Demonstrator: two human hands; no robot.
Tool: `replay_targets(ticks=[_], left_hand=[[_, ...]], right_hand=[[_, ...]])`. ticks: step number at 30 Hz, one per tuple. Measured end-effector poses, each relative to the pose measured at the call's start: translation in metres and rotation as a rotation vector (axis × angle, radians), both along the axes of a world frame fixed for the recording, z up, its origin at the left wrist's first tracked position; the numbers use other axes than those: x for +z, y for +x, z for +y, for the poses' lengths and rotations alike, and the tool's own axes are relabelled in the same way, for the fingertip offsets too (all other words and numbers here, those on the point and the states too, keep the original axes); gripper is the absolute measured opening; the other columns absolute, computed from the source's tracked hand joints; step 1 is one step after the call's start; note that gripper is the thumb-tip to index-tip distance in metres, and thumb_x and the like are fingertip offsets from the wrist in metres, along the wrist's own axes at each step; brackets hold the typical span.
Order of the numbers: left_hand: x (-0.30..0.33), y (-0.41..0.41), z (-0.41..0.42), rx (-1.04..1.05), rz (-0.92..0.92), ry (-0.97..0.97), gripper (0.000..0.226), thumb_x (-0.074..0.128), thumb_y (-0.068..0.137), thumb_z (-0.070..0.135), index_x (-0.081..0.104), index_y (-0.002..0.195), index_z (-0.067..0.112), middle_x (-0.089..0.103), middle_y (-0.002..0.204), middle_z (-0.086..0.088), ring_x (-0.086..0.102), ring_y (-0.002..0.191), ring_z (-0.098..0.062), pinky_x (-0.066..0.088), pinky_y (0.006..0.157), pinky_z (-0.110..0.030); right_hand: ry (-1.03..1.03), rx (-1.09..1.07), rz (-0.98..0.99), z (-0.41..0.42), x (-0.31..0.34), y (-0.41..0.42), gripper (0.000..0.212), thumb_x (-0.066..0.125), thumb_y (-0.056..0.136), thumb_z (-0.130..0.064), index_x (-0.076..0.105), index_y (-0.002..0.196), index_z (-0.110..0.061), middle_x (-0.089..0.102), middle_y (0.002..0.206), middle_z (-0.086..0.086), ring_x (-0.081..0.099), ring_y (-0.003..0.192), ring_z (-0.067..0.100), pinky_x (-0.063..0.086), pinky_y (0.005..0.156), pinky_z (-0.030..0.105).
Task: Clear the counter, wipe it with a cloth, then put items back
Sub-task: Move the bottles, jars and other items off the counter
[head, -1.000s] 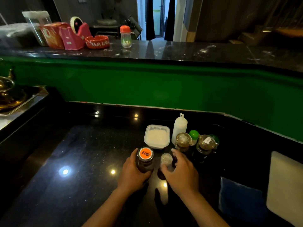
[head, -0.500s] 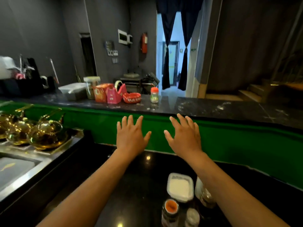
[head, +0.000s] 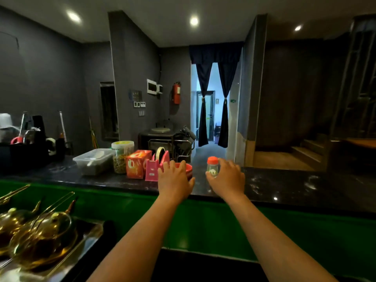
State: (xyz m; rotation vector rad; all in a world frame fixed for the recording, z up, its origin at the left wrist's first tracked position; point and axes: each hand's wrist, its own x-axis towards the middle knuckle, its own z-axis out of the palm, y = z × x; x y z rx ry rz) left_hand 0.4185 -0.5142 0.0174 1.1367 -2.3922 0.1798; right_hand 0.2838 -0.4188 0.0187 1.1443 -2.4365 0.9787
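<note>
- Two hands reach over the green-fronted ledge to the raised black stone counter (head: 284,186), our landmark; we judge the clearing stage barely begun.
- Nearest us, below the counter's left end, brass teapots (head: 38,239) sit on a steel tray.
- On the counter's near edge, our left hand (head: 175,180) lies over the red round ashtray (head: 188,169), fingers draped on its rim; whether they clamp it we cannot tell.
- Just right of it, our right hand (head: 227,180) wraps thumb and fingers round the small clear jar with an orange cap (head: 212,166), which stands upright on the counter.
- Left of the ashtray wait a pink tape dispenser (head: 156,163), an orange carton (head: 137,163), a yellow-lidded jar (head: 122,157) and a clear plastic tub (head: 93,159).
- No cloth shows; wiping and returning remain, we judge.
</note>
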Motion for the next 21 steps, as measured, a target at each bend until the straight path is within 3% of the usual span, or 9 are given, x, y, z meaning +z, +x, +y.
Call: replay_targets(ticks=[3,8,13,21], left_hand=[[-0.011,-0.014,-0.036,-0.014,0.017,0.033,0.065,0.049,0.093,0.059,0.04,0.146,0.023,0.046,0.144,-0.011,0.038,0.136,-0.032,0.034,0.111,-0.049],[-0.032,-0.036,-0.076,-0.09,0.045,0.016,0.05,0.052,0.094,0.055,0.057,0.13,0.022,0.054,0.136,-0.006,0.046,0.127,-0.027,0.04,0.106,-0.044],[-0.049,-0.047,-0.093,-0.15,0.247,-0.004,0.023,0.06,0.093,0.044,0.068,0.093,0.023,0.067,0.102,0.0,0.06,0.098,-0.021,0.052,0.086,-0.041],[-0.047,-0.045,-0.09,-0.176,0.289,0.021,0.024,0.064,0.094,0.037,0.072,0.103,0.017,0.068,0.105,-0.005,0.057,0.105,-0.027,0.053,0.085,-0.046]], right_hand=[[-0.072,-0.039,-0.146,-0.038,-0.006,-0.016,0.064,0.067,0.084,-0.053,0.047,0.136,-0.023,0.056,0.134,0.006,0.049,0.124,0.032,0.043,0.1,0.046],[-0.139,-0.077,-0.199,-0.087,-0.022,-0.041,0.082,0.069,0.085,-0.052,0.03,0.151,-0.025,0.047,0.148,0.005,0.041,0.136,0.033,0.036,0.109,0.052],[-0.126,-0.066,-0.119,-0.104,-0.041,-0.057,0.076,0.065,0.091,-0.045,0.026,0.153,-0.029,0.046,0.149,0.004,0.041,0.136,0.032,0.034,0.11,0.051],[-0.184,-0.062,-0.056,-0.104,-0.042,-0.055,0.054,0.068,0.091,-0.029,0.036,0.134,-0.025,0.059,0.124,0.009,0.059,0.111,0.033,0.049,0.09,0.047]])
